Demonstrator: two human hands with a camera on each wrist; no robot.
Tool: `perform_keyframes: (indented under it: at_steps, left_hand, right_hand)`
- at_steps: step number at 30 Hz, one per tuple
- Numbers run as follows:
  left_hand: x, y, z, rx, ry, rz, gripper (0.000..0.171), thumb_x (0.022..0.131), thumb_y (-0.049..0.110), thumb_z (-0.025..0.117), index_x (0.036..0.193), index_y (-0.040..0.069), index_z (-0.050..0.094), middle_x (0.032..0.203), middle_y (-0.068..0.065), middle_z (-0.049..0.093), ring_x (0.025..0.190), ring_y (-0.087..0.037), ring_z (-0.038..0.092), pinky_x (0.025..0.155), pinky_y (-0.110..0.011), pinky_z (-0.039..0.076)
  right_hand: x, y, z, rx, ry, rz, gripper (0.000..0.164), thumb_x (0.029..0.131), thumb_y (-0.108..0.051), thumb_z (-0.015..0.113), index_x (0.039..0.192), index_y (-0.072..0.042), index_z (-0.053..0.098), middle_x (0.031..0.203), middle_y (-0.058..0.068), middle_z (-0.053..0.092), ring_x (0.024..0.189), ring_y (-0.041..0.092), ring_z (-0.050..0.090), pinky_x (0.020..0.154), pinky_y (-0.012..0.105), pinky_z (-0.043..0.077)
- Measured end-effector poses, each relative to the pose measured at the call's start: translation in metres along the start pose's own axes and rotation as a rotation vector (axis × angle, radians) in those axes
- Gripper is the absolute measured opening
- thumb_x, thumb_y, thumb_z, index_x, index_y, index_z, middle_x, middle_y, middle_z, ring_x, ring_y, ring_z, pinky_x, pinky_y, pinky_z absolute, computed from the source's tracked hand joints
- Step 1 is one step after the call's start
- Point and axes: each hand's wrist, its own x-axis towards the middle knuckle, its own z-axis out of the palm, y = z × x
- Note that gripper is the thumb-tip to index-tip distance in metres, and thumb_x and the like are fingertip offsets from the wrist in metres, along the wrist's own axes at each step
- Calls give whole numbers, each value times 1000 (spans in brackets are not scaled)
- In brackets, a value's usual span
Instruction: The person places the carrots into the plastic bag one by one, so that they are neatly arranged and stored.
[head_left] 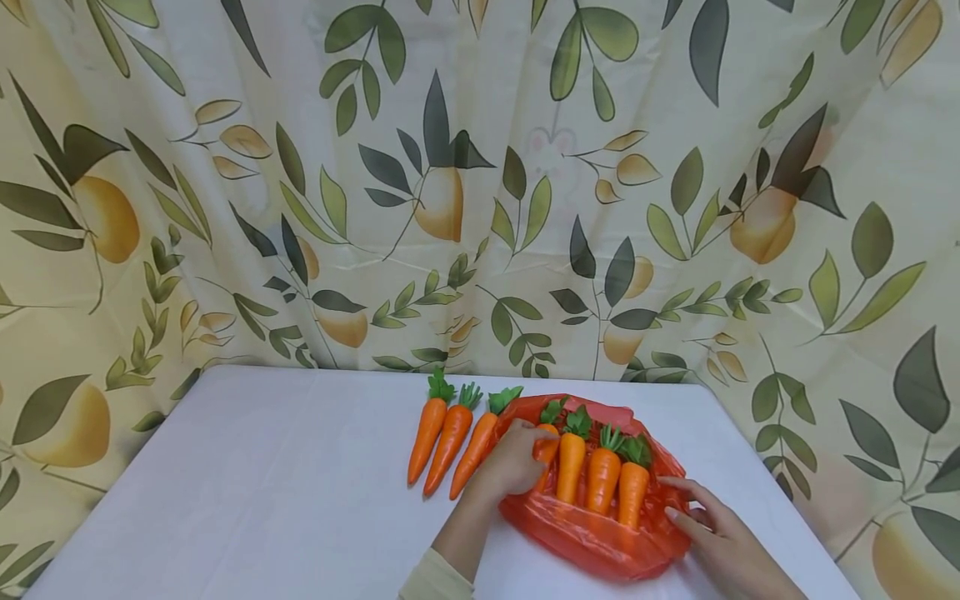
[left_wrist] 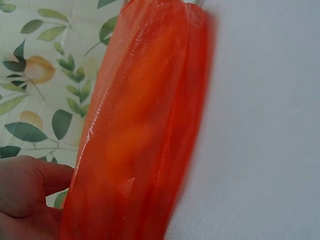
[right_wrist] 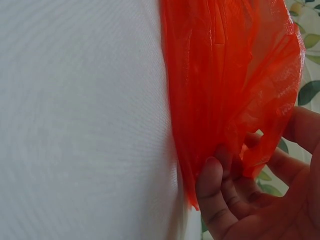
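Observation:
A red plastic bag [head_left: 592,542] lies on the table with its mouth spread, and several orange carrots [head_left: 572,467] with green tops sit in it. At the bag's left side my left hand [head_left: 513,458] grips the leftmost carrot [head_left: 547,448] there, its fingers bent over the upper part. In the left wrist view the thumb lies against the edge of the bag [left_wrist: 135,125]. My right hand [head_left: 720,537] holds the bag's right edge; in the right wrist view thumb and fingers [right_wrist: 210,175] stand on either side of the thin plastic [right_wrist: 215,75].
Left of the bag, three more carrots [head_left: 452,437] lie side by side, tops toward the back. A white cloth [head_left: 300,483] covers the table. Behind it hangs a curtain [head_left: 480,275] printed with leaves and fruit.

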Motion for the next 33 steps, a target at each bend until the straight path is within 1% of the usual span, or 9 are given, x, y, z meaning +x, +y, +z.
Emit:
perform_keyframes:
  at_steps: [2, 6, 9, 14, 19, 23, 26, 29, 33]
  left_hand:
    - [0, -1, -1, 3, -2, 3, 40, 93, -3, 69, 129, 13, 73, 135, -11, 50, 120, -32, 55, 101, -48, 51]
    - [0, -3, -2, -4, 3, 29, 40, 94, -1, 70, 129, 16, 72, 131, -10, 51, 116, -31, 55, 98, -48, 53]
    - [-2, -2, -5, -30, 7, 45, 39, 94, -1, 70, 127, 18, 72, 127, -11, 52, 113, -31, 56, 95, -49, 54]
    - [-6, 0, -11, -37, 13, 50, 34, 96, 1, 69, 125, 19, 72, 130, -12, 51, 116, -33, 55, 95, -51, 54]
    - [-8, 2, -17, -57, 33, 76, 33, 97, 3, 70, 125, 18, 72, 128, -9, 50, 117, -31, 53, 95, -49, 55]
    - [-10, 4, -25, -91, 57, 117, 34, 97, 2, 69, 126, 19, 72, 127, -7, 51, 108, -28, 56, 88, -42, 57]
    - [-13, 5, -32, -136, 70, 143, 35, 97, 0, 68, 126, 19, 72, 128, -7, 51, 105, -25, 57, 83, -37, 57]
    - [-14, 6, -40, -168, 90, 148, 34, 97, 0, 69, 125, 18, 73, 130, -7, 52, 108, -25, 58, 83, -35, 58]
    - [-15, 2, -48, -195, 134, 149, 32, 96, 1, 69, 124, 17, 73, 131, -7, 52, 110, -26, 60, 81, -34, 59]
  right_hand:
    - [0, 0, 0, 0, -2, -5, 53, 106, -27, 60, 153, -7, 43, 156, 26, 37, 130, 44, 50, 93, 47, 56]
    - [0, 0, 0, 6, -1, 4, 53, 107, -27, 59, 154, -8, 43, 156, 25, 37, 130, 45, 49, 93, 47, 56]
    - [0, 0, 0, 12, -2, 13, 54, 107, -28, 59, 154, -9, 42, 157, 25, 36, 131, 46, 48, 93, 46, 56]
    - [-1, 0, 0, 22, 0, 31, 55, 107, -30, 58, 155, -9, 41, 157, 25, 35, 131, 46, 48, 92, 46, 57]
    - [-2, 1, 1, 28, -2, 34, 56, 107, -32, 58, 155, -10, 41, 157, 25, 35, 131, 46, 48, 92, 46, 57]
    - [-2, 0, 1, 25, -2, 32, 57, 107, -33, 58, 155, -10, 41, 158, 25, 34, 132, 47, 47, 92, 46, 57]
    - [-1, 0, 1, 26, -2, 28, 57, 107, -33, 59, 155, -10, 41, 157, 25, 35, 133, 48, 46, 92, 46, 57]
    - [-1, 0, 1, 25, -4, 20, 56, 106, -33, 59, 155, -10, 42, 157, 25, 35, 133, 48, 46, 92, 47, 56]
    - [0, 0, 1, 15, -3, 11, 56, 106, -32, 59, 154, -9, 42, 156, 25, 36, 131, 46, 49, 92, 46, 56]
